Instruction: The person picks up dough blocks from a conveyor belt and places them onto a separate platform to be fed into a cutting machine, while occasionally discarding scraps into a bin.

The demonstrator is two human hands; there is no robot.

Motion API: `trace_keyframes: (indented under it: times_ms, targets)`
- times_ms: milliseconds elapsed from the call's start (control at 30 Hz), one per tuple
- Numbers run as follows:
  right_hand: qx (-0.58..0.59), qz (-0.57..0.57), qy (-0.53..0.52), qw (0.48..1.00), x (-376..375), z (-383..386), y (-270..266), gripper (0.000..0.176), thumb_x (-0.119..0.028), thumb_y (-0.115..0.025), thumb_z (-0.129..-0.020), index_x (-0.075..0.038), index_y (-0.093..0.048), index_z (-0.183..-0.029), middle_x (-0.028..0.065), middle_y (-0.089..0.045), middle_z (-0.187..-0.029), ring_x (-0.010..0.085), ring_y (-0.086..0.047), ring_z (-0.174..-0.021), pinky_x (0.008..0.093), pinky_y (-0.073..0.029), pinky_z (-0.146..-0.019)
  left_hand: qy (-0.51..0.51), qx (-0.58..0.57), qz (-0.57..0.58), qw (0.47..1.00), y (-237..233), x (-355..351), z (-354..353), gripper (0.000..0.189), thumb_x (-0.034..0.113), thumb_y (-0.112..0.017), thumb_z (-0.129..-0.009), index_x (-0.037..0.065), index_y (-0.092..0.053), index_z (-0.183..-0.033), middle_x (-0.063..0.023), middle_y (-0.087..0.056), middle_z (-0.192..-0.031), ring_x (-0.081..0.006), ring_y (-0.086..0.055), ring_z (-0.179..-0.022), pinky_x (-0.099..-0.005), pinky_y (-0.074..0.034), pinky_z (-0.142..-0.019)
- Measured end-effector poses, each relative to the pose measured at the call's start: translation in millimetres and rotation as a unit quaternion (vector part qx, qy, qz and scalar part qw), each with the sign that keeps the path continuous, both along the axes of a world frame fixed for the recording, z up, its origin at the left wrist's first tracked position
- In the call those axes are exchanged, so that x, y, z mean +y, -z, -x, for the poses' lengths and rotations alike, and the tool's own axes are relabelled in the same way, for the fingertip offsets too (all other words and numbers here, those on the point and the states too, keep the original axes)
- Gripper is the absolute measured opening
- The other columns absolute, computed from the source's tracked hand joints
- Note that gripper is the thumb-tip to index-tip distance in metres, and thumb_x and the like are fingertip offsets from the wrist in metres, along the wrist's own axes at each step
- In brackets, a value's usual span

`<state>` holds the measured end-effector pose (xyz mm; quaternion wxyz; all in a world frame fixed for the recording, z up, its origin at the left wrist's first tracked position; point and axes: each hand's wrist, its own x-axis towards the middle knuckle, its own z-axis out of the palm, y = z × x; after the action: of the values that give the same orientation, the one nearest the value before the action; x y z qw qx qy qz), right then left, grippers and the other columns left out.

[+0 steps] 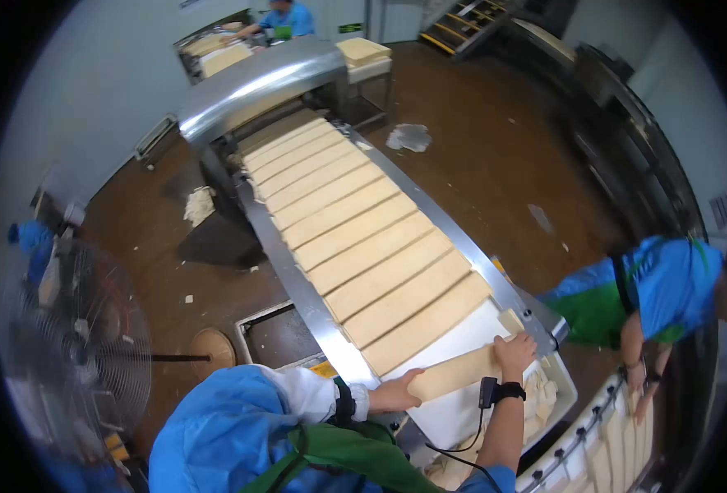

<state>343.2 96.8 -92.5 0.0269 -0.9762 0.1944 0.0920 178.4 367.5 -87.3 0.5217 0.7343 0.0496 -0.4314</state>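
Note:
A strip of pale dough (pixel 454 371) lies crosswise between my hands over the white end of the conveyor. My left hand (pixel 394 390) closes on its left end. At the right end, my right hand (pixel 514 353) has its fingers curled over the strip; a dark device is strapped at that wrist. Just beyond, a row of similar pale dough strips (pixel 363 230) lies side by side along the conveyor. A small offcut (pixel 510 320) rests by the right rail, near my right hand. Below my right hand, a white tray (pixel 562 394) holds loose dough scraps.
A metal hood (pixel 256 82) spans the conveyor's far end. At right, a co-worker (pixel 667 287) bends over another line with strips. Another person (pixel 285 20) works at the back. A large fan (pixel 80 349) stands at left. Scraps (pixel 200 205) lie on the brown floor.

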Motion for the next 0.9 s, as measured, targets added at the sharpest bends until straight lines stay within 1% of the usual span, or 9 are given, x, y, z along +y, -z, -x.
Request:
trace_keyframes:
  times_ms: [67, 167, 200, 300, 367, 400, 467, 733, 900]
  targets:
    - [-0.013, 0.014, 0.059, 0.998, -48.1, 42.2, -2.7, 0.081, -0.052, -0.071, -0.073, 0.005, -0.057, -0.129, 0.0255, -0.058, -0.133, 0.0385, -0.052, -0.130, 0.0522, -0.037, -0.112, 0.022, -0.074, -0.011, 0.997, 26.1, -11.4, 2.7, 0.098, 0.032, -0.077, -0.076, 0.023, -0.024, -0.158, -0.0255, -0.069, -0.100, -0.0415, -0.068, -0.092, -0.0472, -0.054, -0.083]
    - [-0.112, -0.145, 0.101, 0.978, -134.3, 117.5, 43.5, 0.076, -0.047, -0.078, -0.070, 0.014, -0.058, -0.112, 0.0319, -0.070, -0.106, 0.0452, -0.068, -0.102, 0.0481, -0.054, -0.092, 0.092, -0.248, -0.078, 0.961, 37.7, -21.3, 2.9, 0.092, 0.030, -0.079, -0.069, 0.015, -0.038, -0.150, -0.0249, -0.072, -0.101, -0.0447, -0.069, -0.098, -0.0488, -0.056, -0.086]
    - [-0.088, -0.318, 0.126, 0.935, -114.6, 138.0, -18.6, 0.084, -0.048, -0.081, -0.069, 0.017, -0.054, -0.115, 0.0322, -0.071, -0.100, 0.0448, -0.070, -0.097, 0.0469, -0.056, -0.088, 0.161, -0.218, -0.125, 0.955, 36.3, -21.4, -5.5, 0.091, 0.032, -0.082, -0.067, 0.012, -0.042, -0.146, -0.0264, -0.071, -0.105, -0.0434, -0.070, -0.098, -0.0501, -0.055, -0.089]
    - [-0.078, -0.252, 0.023, 0.964, -111.2, 232.7, -22.4, 0.114, -0.056, -0.092, -0.053, 0.010, -0.046, -0.134, 0.0282, -0.068, -0.108, 0.0423, -0.065, -0.107, 0.0476, -0.052, -0.092, 0.188, -0.255, -0.093, 0.944, 29.0, -32.1, -14.5, 0.090, 0.022, -0.092, -0.057, 0.010, -0.050, -0.136, -0.0213, -0.071, -0.111, -0.0387, -0.070, -0.105, -0.0455, -0.057, -0.087]
    - [0.061, -0.217, -0.008, 0.974, -92.6, 256.0, -35.6, 0.102, -0.042, -0.094, -0.052, -0.020, -0.050, -0.142, 0.0284, -0.064, -0.114, 0.0448, -0.064, -0.106, 0.0493, -0.053, -0.089, 0.224, -0.311, -0.119, 0.916, 53.3, -35.2, -17.0, 0.098, 0.028, -0.095, -0.053, 0.010, -0.047, -0.137, -0.0203, -0.071, -0.111, -0.0395, -0.069, -0.106, -0.0455, -0.057, -0.088]
    - [-0.013, -0.123, 0.014, 0.992, -79.9, 274.9, -14.6, 0.088, -0.031, -0.089, -0.060, -0.027, -0.052, -0.140, 0.0278, -0.062, -0.111, 0.0453, -0.064, -0.102, 0.0506, -0.055, -0.083, 0.235, -0.317, -0.140, 0.908, 42.9, -39.9, -16.9, 0.099, 0.029, -0.096, -0.051, 0.011, -0.048, -0.136, -0.0190, -0.071, -0.109, -0.0397, -0.069, -0.103, -0.0460, -0.057, -0.087]
    - [-0.107, -0.118, 0.056, 0.986, -64.3, 304.6, -21.0, 0.057, -0.020, -0.070, -0.078, -0.023, -0.059, -0.134, 0.0214, -0.059, -0.103, 0.0398, -0.063, -0.094, 0.0509, -0.052, -0.076, 0.246, -0.365, -0.144, 0.886, 34.4, -50.9, -13.2, 0.092, 0.029, -0.096, -0.051, 0.011, -0.053, -0.130, -0.0173, -0.072, -0.107, -0.0369, -0.070, -0.100, -0.0450, -0.057, -0.087]
    - [-0.202, -0.002, 0.198, 0.959, -137.9, 449.8, -99.2, 0.055, -0.018, -0.074, -0.075, -0.027, -0.066, -0.128, 0.0204, -0.056, -0.104, 0.0405, -0.061, -0.092, 0.0483, -0.052, -0.079, 0.322, -0.338, 0.010, 0.884, -42.3, -180.0, 54.1, 0.075, 0.022, -0.091, -0.059, 0.010, -0.059, -0.125, -0.0169, -0.072, -0.112, -0.0343, -0.069, -0.105, -0.0410, -0.056, -0.090]
    - [-0.174, -0.116, 0.197, 0.958, -285.7, 548.4, -122.2, 0.067, -0.016, -0.082, -0.066, -0.025, -0.063, -0.130, 0.0236, -0.061, -0.111, 0.0414, -0.063, -0.104, 0.0463, -0.053, -0.091, 0.345, -0.341, 0.159, 0.860, -81.7, -275.4, 127.7, 0.078, 0.021, -0.088, -0.062, 0.009, -0.056, -0.132, -0.0176, -0.071, -0.111, -0.0340, -0.069, -0.106, -0.0399, -0.054, -0.092]
